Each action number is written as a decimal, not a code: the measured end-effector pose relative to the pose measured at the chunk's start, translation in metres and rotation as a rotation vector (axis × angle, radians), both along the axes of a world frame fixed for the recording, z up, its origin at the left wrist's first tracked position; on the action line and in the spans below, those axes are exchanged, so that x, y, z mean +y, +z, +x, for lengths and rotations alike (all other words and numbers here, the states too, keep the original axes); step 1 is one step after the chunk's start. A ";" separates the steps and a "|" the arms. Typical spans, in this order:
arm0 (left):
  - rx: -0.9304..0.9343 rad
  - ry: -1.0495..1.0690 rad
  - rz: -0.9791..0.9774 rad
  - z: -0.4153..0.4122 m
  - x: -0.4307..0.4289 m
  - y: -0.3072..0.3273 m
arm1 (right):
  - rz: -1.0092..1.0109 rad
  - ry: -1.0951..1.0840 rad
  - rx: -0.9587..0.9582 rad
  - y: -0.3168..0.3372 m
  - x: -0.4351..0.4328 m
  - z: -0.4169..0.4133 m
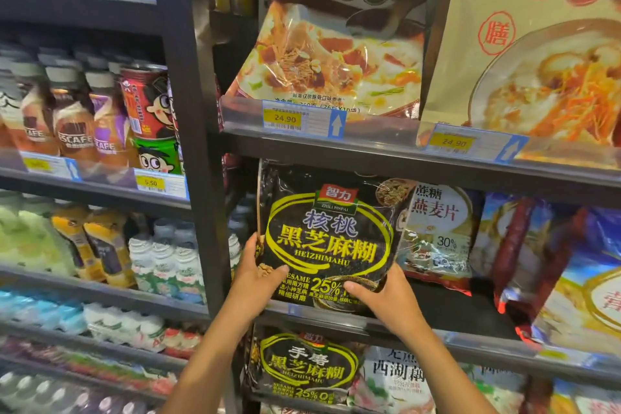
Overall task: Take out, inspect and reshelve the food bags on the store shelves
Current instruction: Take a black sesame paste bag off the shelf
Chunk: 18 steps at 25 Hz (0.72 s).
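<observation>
A black bag of sesame paste with yellow lettering stands upright at the left end of the middle shelf. My left hand grips its lower left edge, thumb on the front. My right hand holds its lower right corner, thumb across the front. The bag's bottom sits at the shelf's front lip. To its right stands a white oat bag, partly behind it.
A similar black sesame bag sits on the shelf below. Noodle bags fill the shelf above, with price tags on the rail. A dark upright post divides off drink bottles on the left. Blue and red bags lean at right.
</observation>
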<state>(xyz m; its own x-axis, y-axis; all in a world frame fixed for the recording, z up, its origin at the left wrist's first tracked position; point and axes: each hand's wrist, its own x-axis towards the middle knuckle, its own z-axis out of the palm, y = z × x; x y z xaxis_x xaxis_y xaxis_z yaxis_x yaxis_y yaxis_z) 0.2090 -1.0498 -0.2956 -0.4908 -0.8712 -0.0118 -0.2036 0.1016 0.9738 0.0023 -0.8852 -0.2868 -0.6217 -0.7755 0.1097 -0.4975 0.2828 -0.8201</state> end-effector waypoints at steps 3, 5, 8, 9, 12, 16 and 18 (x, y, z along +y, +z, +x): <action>-0.152 -0.069 -0.092 0.003 -0.004 -0.005 | 0.235 -0.037 0.044 0.006 0.004 -0.002; -0.169 -0.073 -0.114 0.000 -0.004 -0.006 | 0.318 -0.057 0.090 0.006 0.004 -0.001; -0.162 -0.049 -0.108 -0.004 -0.008 -0.009 | 0.275 -0.080 0.099 0.001 0.000 -0.001; -0.166 -0.040 -0.111 -0.006 -0.010 -0.011 | 0.261 -0.083 0.092 0.001 -0.002 -0.001; -0.163 -0.012 -0.130 -0.008 -0.016 -0.017 | 0.272 -0.114 0.099 0.001 -0.007 -0.004; -0.173 0.001 -0.137 -0.014 -0.019 -0.020 | 0.338 -0.150 0.119 0.006 -0.018 -0.009; -0.192 0.000 -0.142 -0.018 -0.022 -0.018 | 0.377 -0.155 0.137 0.009 -0.021 -0.011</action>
<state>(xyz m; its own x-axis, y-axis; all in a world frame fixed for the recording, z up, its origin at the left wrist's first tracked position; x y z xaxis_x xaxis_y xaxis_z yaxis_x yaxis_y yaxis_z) 0.1906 -1.0716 -0.3135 -0.4912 -0.8709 0.0181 -0.3836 0.2350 0.8931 -0.0085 -0.9066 -0.2779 -0.7338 -0.6753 -0.0740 -0.5221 0.6302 -0.5747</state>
